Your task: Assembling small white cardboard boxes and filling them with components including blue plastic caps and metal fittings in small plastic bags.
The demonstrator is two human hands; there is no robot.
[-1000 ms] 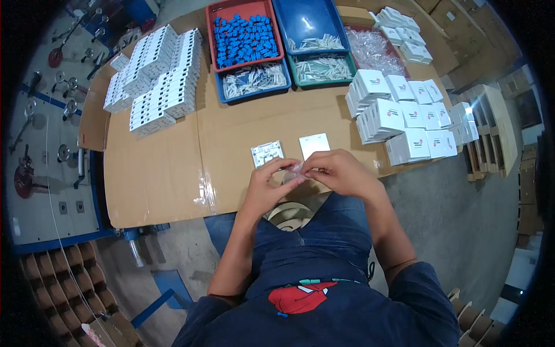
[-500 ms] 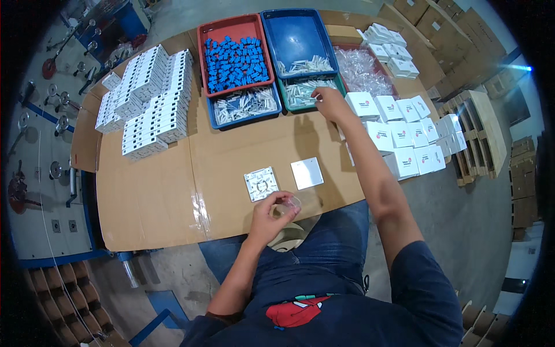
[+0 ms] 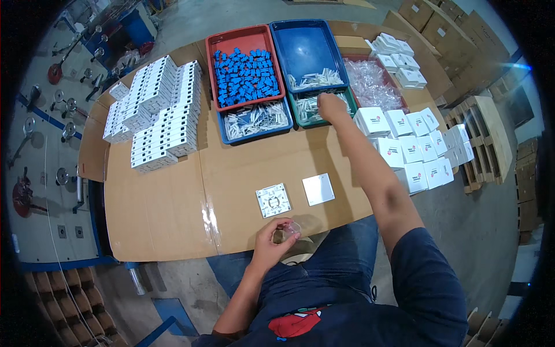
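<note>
Your left hand (image 3: 269,244) grips a clear plastic bag (image 3: 294,228); your right hand (image 3: 333,108), grip unclear at the rectangular green plastic tray (image 3: 313,122), risks spilling slim white pieces (image 3: 307,107) by overgrabbing.

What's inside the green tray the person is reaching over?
Loose, slim white pieces lie in the green tray. The right hand hides some of the inside, and the blue tray behind it covers its far end; what lies beneath them cannot be seen.
</note>
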